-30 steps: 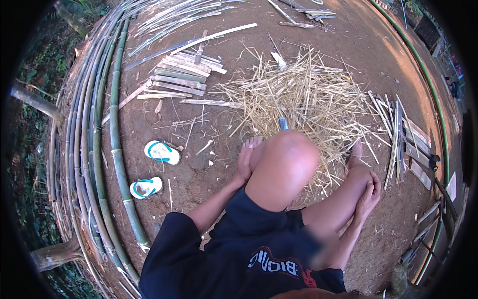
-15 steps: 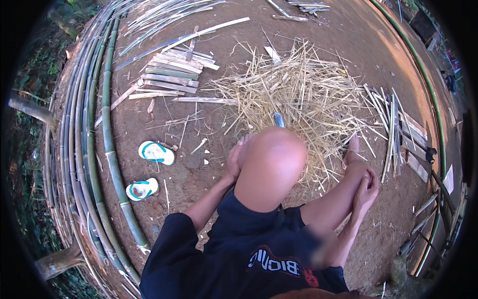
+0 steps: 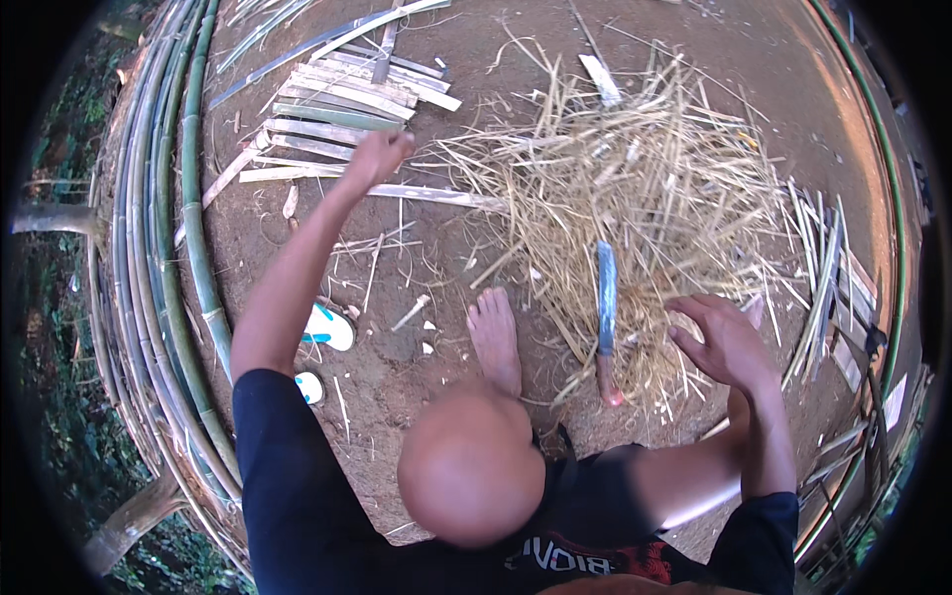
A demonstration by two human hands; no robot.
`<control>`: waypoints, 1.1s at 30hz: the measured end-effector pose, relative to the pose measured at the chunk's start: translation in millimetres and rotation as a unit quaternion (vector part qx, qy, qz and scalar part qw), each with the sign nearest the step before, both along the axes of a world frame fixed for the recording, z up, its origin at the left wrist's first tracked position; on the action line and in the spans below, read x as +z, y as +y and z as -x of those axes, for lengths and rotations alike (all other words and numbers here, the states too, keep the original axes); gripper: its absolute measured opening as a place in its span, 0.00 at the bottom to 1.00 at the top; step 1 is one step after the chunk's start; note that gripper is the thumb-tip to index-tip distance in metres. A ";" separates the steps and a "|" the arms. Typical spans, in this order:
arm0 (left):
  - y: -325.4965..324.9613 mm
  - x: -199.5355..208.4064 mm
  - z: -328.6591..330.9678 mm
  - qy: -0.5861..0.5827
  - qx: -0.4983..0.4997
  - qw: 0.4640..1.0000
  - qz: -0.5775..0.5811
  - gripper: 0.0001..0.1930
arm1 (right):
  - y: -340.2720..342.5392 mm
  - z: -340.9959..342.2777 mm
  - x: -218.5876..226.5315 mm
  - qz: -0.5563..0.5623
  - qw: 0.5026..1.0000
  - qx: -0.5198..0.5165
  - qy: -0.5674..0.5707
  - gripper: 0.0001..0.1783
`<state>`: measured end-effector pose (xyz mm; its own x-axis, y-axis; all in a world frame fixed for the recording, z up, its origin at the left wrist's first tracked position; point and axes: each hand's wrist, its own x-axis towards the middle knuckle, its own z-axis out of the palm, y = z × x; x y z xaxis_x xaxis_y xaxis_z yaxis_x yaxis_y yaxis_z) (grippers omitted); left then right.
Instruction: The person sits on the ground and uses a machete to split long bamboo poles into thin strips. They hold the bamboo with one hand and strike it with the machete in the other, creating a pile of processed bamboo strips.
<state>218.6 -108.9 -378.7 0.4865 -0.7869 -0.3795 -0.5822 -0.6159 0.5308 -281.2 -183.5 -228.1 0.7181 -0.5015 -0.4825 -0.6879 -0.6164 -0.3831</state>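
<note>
My left hand (image 3: 380, 159) is stretched out to the far left, over the right ends of several split bamboo slats (image 3: 342, 97). Its fingers are curled; whether a slat is in them is hidden. My right hand (image 3: 729, 342) hovers over the right part of a heap of pale bamboo shavings (image 3: 664, 198), fingers apart and nothing in them. A machete-like knife (image 3: 606, 297) with a bluish blade and brownish handle lies on the near side of the heap, left of my right hand. A bare foot (image 3: 494, 332) rests left of the knife.
Long green bamboo poles (image 3: 193, 198) run along the left side. Two white and turquoise flip-flops (image 3: 332, 329) lie partly behind my left arm. More thin strips (image 3: 818, 278) lie right of the heap, and a longer slat (image 3: 436, 195) lies between the slats and the heap.
My left hand has left my knee and reached forward to the slats. My right hand has lifted off my other leg toward the heap. My raised knee has moved back, uncovering the knife.
</note>
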 end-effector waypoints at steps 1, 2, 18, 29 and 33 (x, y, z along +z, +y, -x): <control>-23.7 -5.6 -25.8 -0.073 -0.030 0.997 0.012 0.20 | -15.8 -9.5 -11.8 0.003 1.000 0.005 0.012 0.18; -37.8 -15.6 -51.9 -0.145 -0.052 0.988 0.018 0.21 | -26.6 -22.9 -26.3 0.015 1.000 0.001 0.007 0.18; -189.7 -135.3 -290.8 -0.310 0.018 0.950 0.045 0.24 | -132.0 -110.2 -122.5 -0.106 0.986 -0.078 0.100 0.18; -233.5 -173.1 -385.1 -0.246 -0.001 0.968 -0.039 0.28 | -119.3 -98.8 -153.9 -0.166 0.972 -0.139 0.095 0.17; -233.7 -166.3 -331.1 -0.487 0.004 0.873 -0.020 0.19 | -109.9 -90.6 -152.9 -0.159 0.963 -0.176 0.129 0.17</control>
<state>549.7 -342.7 -545.0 0.5996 -0.7773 0.1906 -0.7411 -0.6292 -0.2343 -190.6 -293.4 -381.0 0.3656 -0.4899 -0.7914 -0.9306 -0.2070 -0.3018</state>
